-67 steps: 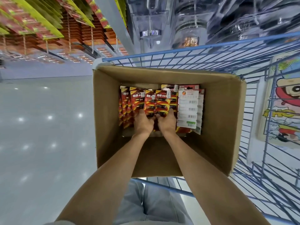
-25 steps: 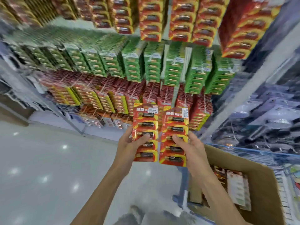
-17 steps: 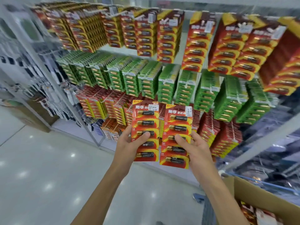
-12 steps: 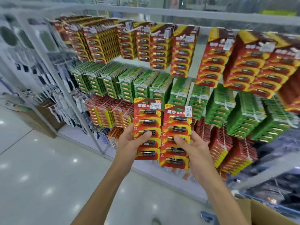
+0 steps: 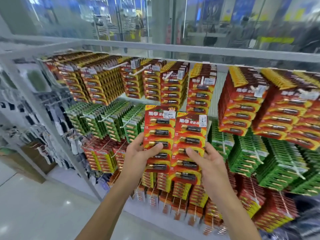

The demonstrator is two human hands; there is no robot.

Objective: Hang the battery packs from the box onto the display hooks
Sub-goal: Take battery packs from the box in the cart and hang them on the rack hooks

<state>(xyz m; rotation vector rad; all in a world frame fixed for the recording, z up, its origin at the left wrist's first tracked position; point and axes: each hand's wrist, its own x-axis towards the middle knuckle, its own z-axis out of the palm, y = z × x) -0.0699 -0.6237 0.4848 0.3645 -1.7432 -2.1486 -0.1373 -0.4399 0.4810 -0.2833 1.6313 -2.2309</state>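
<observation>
Up front, left hand (image 5: 138, 157) and right hand (image 5: 211, 164) grip two battery packs (image 5: 159, 125) (image 5: 191, 134)

I see a bright, evenly lit feed with soft shadows and small white glints on the glossy floor (image 5: 67, 202), the battery packs (image 5: 159, 125) at centre fairly sharp, while the glass wall (image 5: 190, 19) behind and the right edge smear with blur and the top rail (image 5: 173, 49) bows.

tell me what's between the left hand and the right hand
In the head view, red battery packs fill it: the left pack, gripped by the left hand, beside the right pack, gripped by the right hand.
</observation>
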